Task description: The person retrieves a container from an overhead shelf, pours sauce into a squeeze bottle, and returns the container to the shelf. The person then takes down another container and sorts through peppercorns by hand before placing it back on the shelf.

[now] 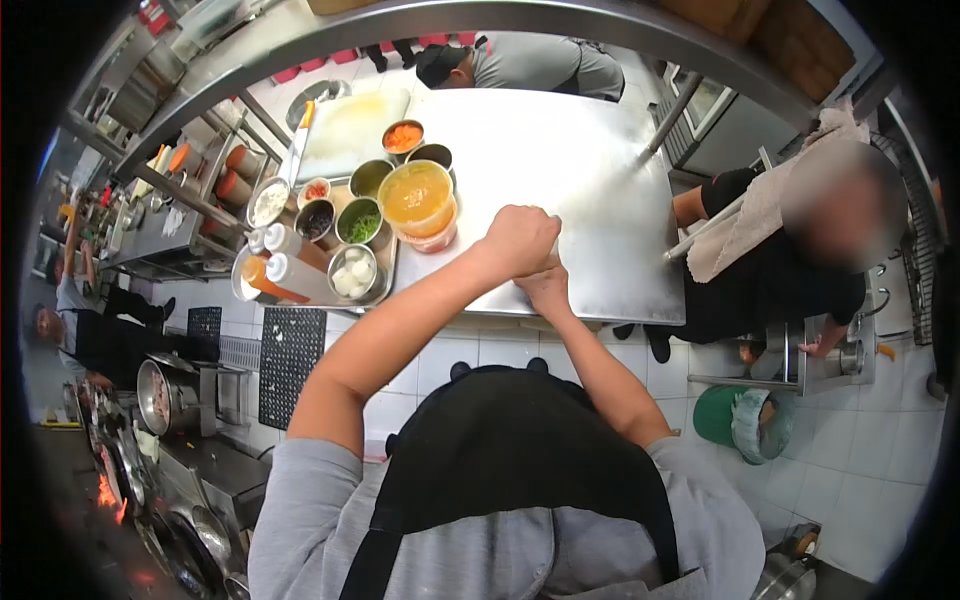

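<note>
My left hand is closed in a fist over the steel table, near its front edge. Just below it, my right hand is closed too, and the two touch or nearly touch. Whatever they grip is hidden by the fingers. Left of them stands a clear plastic tub of yellow-orange liquid, stacked on another tub. Beside it a tray carries metal bowls, among them one of white balls and one of chopped greens. Several squeeze bottles stand at its left end.
The steel table stretches ahead, with a cutting board and knife at back left. A co-worker stands at right, another bends beyond the table. Flames burn among pans at lower left. A green bin sits at right.
</note>
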`<state>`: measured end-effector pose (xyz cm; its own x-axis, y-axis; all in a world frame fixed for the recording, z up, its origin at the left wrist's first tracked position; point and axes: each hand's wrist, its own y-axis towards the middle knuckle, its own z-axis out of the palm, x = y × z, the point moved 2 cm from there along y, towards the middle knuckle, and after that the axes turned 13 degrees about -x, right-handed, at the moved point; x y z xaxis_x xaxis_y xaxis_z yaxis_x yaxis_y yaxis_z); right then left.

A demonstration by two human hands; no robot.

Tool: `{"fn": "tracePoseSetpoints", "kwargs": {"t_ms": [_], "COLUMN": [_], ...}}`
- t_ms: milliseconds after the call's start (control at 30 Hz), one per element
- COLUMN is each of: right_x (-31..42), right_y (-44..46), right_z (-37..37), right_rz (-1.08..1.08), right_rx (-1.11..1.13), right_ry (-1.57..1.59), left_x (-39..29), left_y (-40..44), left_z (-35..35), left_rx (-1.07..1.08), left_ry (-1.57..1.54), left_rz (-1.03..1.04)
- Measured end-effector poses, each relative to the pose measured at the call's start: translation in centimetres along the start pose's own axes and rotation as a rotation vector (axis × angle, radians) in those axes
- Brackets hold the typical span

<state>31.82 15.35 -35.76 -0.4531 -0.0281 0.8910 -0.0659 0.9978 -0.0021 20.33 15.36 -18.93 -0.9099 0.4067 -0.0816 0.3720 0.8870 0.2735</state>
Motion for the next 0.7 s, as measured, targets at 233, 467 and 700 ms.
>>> {"fn": "tracePoseSetpoints", "kwargs": {"t_ms": [233, 467, 700], "right_x": [-0.5, 0.4, -0.4], "right_y": [-0.2, -0.3, -0.3], "right_z": [0.1, -1.0, -1.0], "right_rz": [-0.146, -0.078, -0.117], "right_rx": [-0.085, -0.040, -0.057], "right_ry": [0.117, 0.146, 0.254], "left_x": [-0.6, -0.4, 1.7], "left_y": [-0.9, 0.3, -1.2], "left_z": [-0.3, -1.8, -2.3], "left_rx": [-0.205, 0.079, -0.538], "left_ry": [-0.049, -0.131, -0.358], "left_rz": [0.095, -0.159, -0.306]}}
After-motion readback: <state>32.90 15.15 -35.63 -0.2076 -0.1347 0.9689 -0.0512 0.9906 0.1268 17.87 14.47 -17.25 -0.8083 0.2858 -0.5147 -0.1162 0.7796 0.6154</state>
